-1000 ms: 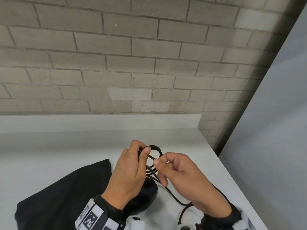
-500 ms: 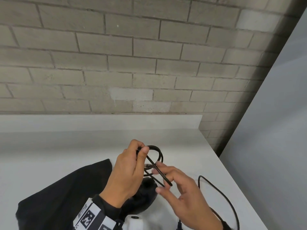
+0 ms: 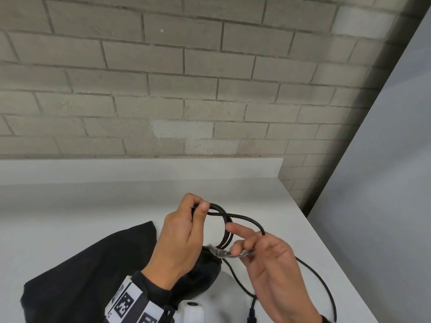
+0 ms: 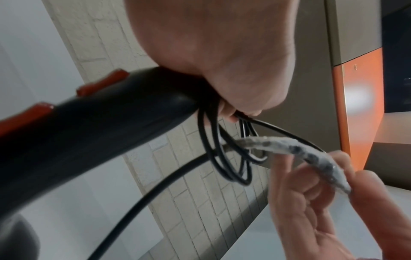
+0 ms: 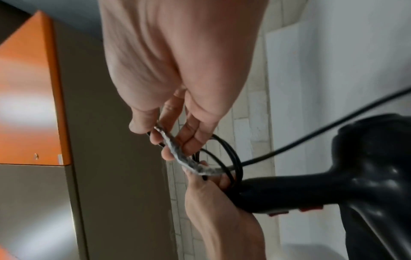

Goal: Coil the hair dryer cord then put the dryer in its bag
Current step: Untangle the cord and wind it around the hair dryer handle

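Observation:
My left hand (image 3: 198, 209) grips the black hair dryer's handle (image 4: 93, 130), which has red buttons, together with several loops of black cord (image 3: 225, 227). One strand arcs from its thumb over my right index finger. My right hand (image 3: 241, 249) pinches a strip wrapped in crinkled clear plastic (image 3: 227, 252) (image 5: 177, 154) beside the loops (image 4: 224, 154). The dryer's body (image 3: 203, 273) (image 5: 367, 176) hangs under my left hand. Loose cord (image 3: 323, 283) trails right and down to the plug (image 3: 251, 314). The black bag (image 3: 81, 276) lies flat at the left.
All of this is above a white counter (image 3: 93, 206) with a low raised back. Behind it is a grey brick wall (image 3: 186, 89). The counter's right edge (image 3: 331, 257) drops away beside a grey panel (image 3: 384, 183). An orange and grey cabinet (image 4: 360, 105) shows in the wrist views.
My right hand let go of the cord near my left hand, dipped lower and opened, then came back up and now pinches the plastic-wrapped strip. One more strand lies across the loops.

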Motion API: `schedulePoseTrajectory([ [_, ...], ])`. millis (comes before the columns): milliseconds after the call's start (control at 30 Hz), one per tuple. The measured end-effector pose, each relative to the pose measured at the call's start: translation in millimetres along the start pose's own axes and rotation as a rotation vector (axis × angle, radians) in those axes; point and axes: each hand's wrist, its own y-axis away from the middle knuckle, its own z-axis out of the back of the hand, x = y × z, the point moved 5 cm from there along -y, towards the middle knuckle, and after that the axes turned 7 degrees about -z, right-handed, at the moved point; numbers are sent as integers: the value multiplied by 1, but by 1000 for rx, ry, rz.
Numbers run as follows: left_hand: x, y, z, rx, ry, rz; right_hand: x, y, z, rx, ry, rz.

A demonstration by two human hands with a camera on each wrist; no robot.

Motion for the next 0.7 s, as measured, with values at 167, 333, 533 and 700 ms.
schedulePoseTrajectory([
  [167, 0, -3, 6, -50, -24, -6, -17, -3, -13, 43, -57, -24],
  [333, -1, -1, 4, -89, -2, -5, -13, -3, -7, -197, -337, -219],
  [533, 12, -11, 10, -128, -10, 31, 0, 12, 40, 8, 286, -482],
  [700, 12, -10, 10, -136, 12, 44, -10, 26, 79, 59, 629, -341],
])
